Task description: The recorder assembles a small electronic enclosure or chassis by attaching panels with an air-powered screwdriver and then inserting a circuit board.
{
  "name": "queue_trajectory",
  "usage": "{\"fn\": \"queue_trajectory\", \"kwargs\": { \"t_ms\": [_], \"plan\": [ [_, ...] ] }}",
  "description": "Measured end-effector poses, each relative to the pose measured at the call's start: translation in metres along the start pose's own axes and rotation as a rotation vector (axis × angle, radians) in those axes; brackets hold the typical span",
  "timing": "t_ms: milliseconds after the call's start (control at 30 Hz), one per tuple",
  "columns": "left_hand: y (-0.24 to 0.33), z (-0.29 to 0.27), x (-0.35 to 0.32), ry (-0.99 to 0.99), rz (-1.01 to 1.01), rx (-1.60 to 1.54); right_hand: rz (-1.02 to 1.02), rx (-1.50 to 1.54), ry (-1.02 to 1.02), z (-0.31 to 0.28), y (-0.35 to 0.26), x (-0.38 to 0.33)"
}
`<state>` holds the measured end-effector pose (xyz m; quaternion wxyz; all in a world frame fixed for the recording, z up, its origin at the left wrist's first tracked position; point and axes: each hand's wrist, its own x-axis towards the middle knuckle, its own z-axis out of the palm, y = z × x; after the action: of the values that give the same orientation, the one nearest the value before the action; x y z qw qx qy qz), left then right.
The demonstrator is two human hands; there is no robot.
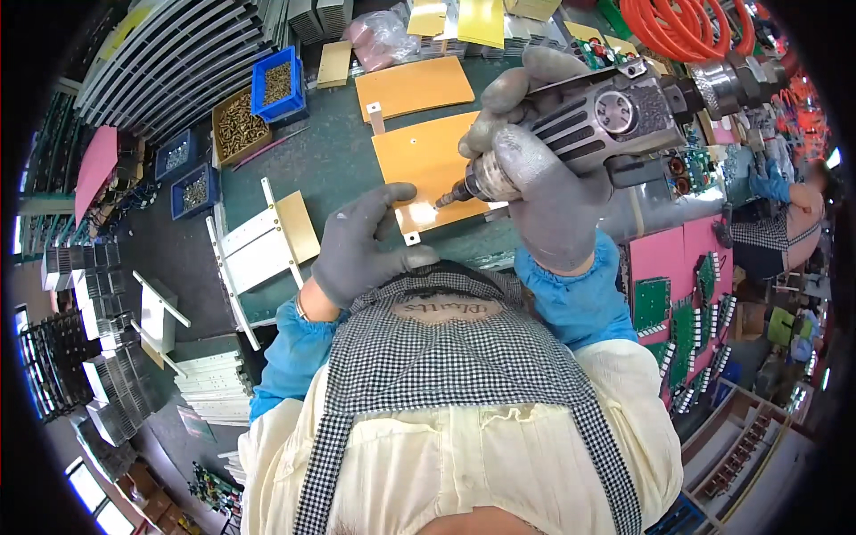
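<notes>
My right hand (553, 192), in a grey glove, is wrapped round a dark pneumatic screwdriver (584, 125). Its bit points down and left at an orange panel (423, 160) on the bench, close to the panel's near edge; I cannot tell whether the tip touches. Also gloved, my left hand (361, 241) is at the panel's near left corner, index finger and thumb apart with nothing gripped between them. Small metal brackets stick out at the panel's edge, one bracket (411, 239) beside my left thumb. A second orange panel (415, 89) lies just beyond.
Left of the panels are a white metal frame (254, 242), a blue bin (278, 85) of brass-coloured fasteners, and an open box (241, 123) of similar parts. A coiled orange hose (687, 31) is at far right. Green circuit boards (651, 303) lie on pink sheets. Another person (785, 218) works at right.
</notes>
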<state>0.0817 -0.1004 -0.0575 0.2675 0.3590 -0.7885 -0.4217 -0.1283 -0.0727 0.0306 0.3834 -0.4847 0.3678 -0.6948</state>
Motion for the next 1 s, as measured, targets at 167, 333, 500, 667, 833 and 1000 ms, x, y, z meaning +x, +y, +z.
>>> {"fn": "queue_trajectory", "kwargs": {
  "t_ms": [167,333,500,667,833,1000],
  "plan": [
    [-0.005,0.004,-0.005,-0.002,-0.111,-0.069,0.014,0.039,0.002,0.005,0.004,-0.004],
    [-0.016,0.016,-0.008,0.022,-0.154,-0.253,-0.028,-0.057,-0.054,0.006,0.004,-0.003],
    [-0.020,0.015,-0.009,0.039,-0.088,-0.265,-0.058,-0.097,-0.152,0.019,0.005,-0.003],
    [-0.014,0.009,-0.008,-0.009,-0.129,-0.267,0.034,-0.189,-0.078,0.038,0.000,-0.003],
    [-0.022,0.014,-0.011,0.013,-0.112,-0.289,0.104,-0.040,-0.019,0.046,-0.001,-0.006],
    [-0.040,0.010,-0.014,-0.016,-0.034,-0.651,0.221,-0.137,0.010,0.038,-0.002,-0.003]
  ]
}}
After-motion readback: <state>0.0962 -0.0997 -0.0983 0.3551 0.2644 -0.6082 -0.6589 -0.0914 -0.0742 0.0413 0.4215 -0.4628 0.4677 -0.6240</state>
